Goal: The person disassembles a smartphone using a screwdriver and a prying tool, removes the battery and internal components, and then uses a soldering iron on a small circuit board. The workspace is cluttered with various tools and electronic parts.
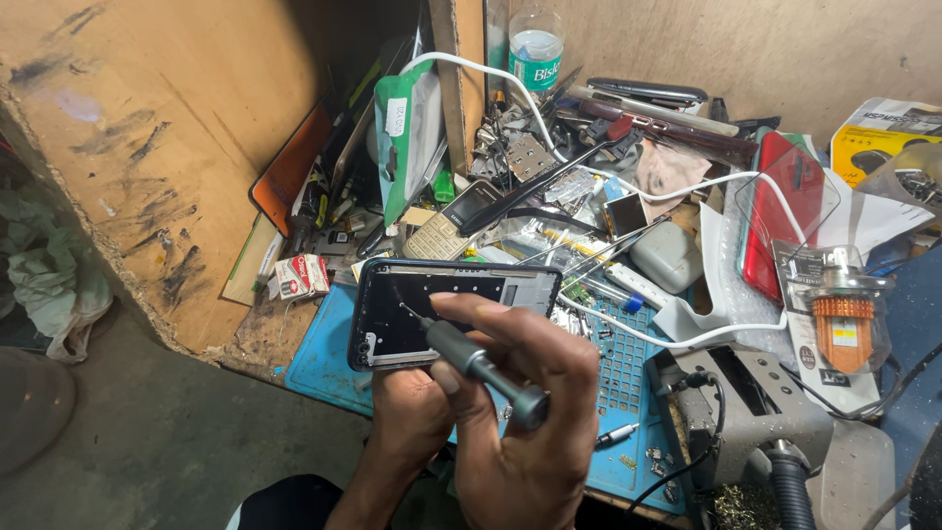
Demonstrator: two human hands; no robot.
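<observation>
Right hand (520, 412) has its fingers wrapped shut around a slim grey screwdriver (478, 365), thumb and forefinger pinching the shaft, tip angled down onto the dark inner face of the opened phone (432, 309). Left hand (407, 412) sits under the phone, mostly hidden, fingers curled up behind its lower edge to prop it tilted above the blue mat (324, 358). The phone hangs over the mat's middle; right of the phone a white cable (687, 339) loops across the mat, and behind the phone lies an old keypad handset (442, 231) in the clutter. A red phone cover (780, 211) leans far right of the phone. To do this well, I'd judge the tip wants to sit square in the screw head, light pressure, slow turns, with the supporting hand holding the phone dead steady over the mat so a loose screw drops there
</observation>
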